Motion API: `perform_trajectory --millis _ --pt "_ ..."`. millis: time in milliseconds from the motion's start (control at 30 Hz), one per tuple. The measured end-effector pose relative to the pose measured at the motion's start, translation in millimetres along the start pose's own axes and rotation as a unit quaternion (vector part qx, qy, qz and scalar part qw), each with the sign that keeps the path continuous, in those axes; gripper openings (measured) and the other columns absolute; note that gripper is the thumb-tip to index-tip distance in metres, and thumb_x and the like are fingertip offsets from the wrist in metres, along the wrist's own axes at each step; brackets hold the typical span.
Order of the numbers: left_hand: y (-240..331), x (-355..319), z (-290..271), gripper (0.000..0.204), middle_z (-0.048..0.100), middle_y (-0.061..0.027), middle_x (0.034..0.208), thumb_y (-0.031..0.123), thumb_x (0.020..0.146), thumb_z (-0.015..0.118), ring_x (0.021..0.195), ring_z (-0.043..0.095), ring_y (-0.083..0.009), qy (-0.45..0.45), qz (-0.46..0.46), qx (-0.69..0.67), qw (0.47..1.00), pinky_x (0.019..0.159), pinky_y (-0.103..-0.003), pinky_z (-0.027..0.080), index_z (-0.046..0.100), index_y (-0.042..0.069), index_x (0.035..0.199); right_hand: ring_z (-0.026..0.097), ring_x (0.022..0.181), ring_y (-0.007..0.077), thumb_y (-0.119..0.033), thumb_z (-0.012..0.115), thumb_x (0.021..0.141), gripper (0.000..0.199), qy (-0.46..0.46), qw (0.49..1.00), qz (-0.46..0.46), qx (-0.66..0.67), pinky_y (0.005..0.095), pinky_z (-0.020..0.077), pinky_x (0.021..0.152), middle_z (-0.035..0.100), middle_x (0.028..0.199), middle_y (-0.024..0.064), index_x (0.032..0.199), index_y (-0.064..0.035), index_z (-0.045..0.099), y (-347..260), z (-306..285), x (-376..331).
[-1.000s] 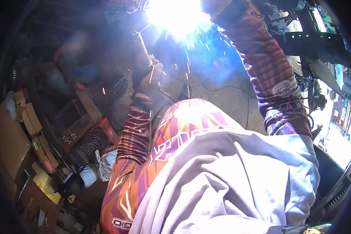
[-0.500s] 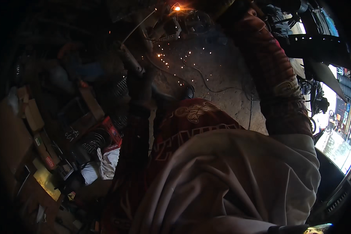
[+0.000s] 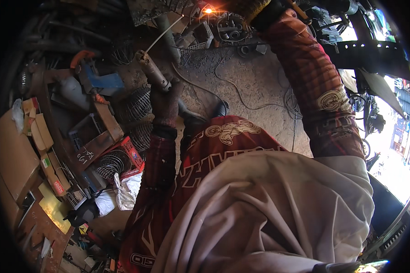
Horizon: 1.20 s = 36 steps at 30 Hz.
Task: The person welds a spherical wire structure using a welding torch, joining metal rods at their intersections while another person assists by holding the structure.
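My left hand (image 3: 165,102), in a dark work glove, is closed around a welding electrode holder (image 3: 154,73) left of the middle. A thin welding rod (image 3: 164,34) sticks out of the holder, up and to the right. Its tip lies a short way left of a glowing orange spot (image 3: 208,11) near the top edge. Just right of that glow is my right hand (image 3: 260,12), in a yellow and black glove. The upper edge cuts it off and its fingers are hidden. What the glow sits on is too dark to make out.
A cable (image 3: 241,102) winds over the concrete floor. A grey crate (image 3: 200,38) and ring-shaped metal parts (image 3: 232,32) lie below the glow. On the left stand a rusty metal frame (image 3: 107,120), wire coils (image 3: 139,104), a red crate (image 3: 131,154) and cardboard boxes (image 3: 41,132).
The shower of sparks over the floor has vanished, and the picture has grown much brighter. The orange glow stays at nearly the same place. Both arms have barely moved.
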<state>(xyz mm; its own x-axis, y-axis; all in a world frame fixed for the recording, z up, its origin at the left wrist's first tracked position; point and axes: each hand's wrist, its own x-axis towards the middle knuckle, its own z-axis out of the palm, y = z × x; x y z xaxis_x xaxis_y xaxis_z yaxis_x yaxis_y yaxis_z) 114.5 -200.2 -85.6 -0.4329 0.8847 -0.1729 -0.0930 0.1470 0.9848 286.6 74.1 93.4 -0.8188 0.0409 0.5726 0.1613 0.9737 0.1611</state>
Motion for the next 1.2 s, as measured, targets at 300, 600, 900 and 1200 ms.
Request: perform_trajectory --millis 300,600,900,1200 --pt "7.8 0.8 13.5 0.031 0.061 -0.0044 0.097 0.015 0.089 0.074 0.088 0.064 -0.0141 -0.049 -0.004 -0.012 0.999 0.075 -0.031 0.058 0.058 0.001 0.111 0.065 0.1 0.0362 -0.02 0.059 0.089 0.025 -0.053 0.994 0.092 -0.013 0.0447 0.0528 0.086 0.069 0.106 0.0164 0.107 -0.0068 0.071 -4.9 3.7 6.8" --pt "17.8 9.1 24.9 0.049 0.064 -0.0045 0.103 0.023 0.085 0.078 0.094 0.061 -0.0157 -0.065 -0.033 0.053 0.996 0.088 -0.035 0.05 0.056 0.003 0.125 0.067 0.096 0.0364 -0.019 0.06 0.089 0.023 -0.055 0.995 0.081 -0.028 0.0452 0.0538 0.082 0.07 0.103 0.0165 0.103 -0.0062 0.072 -7.2 2.5 8.3" --pt "13.0 9.8 27.8 0.046 0.065 -0.0036 0.099 0.023 0.086 0.077 0.091 0.062 -0.0154 -0.053 -0.032 0.064 0.996 0.085 -0.034 0.051 0.057 0.003 0.123 0.068 0.09 0.0383 -0.025 0.06 0.092 0.024 -0.065 0.977 0.198 0.044 0.0476 0.0535 0.078 0.07 0.092 0.0181 0.098 -0.0041 0.071 -17.3 -6.3 16.5" --pt "19.0 11.7 35.3 0.03 0.065 -0.0024 0.097 0.014 0.084 0.078 0.09 0.062 -0.0135 -0.06 -0.01 0.021 0.998 0.083 -0.032 0.051 0.062 0.005 0.108 0.068 0.089 0.0374 -0.023 0.06 0.092 0.023 -0.053 0.987 0.153 0.02 0.0465 0.0541 0.077 0.071 0.095 0.017 0.099 -0.0048 0.072 -14.0 -5.2 14.5"
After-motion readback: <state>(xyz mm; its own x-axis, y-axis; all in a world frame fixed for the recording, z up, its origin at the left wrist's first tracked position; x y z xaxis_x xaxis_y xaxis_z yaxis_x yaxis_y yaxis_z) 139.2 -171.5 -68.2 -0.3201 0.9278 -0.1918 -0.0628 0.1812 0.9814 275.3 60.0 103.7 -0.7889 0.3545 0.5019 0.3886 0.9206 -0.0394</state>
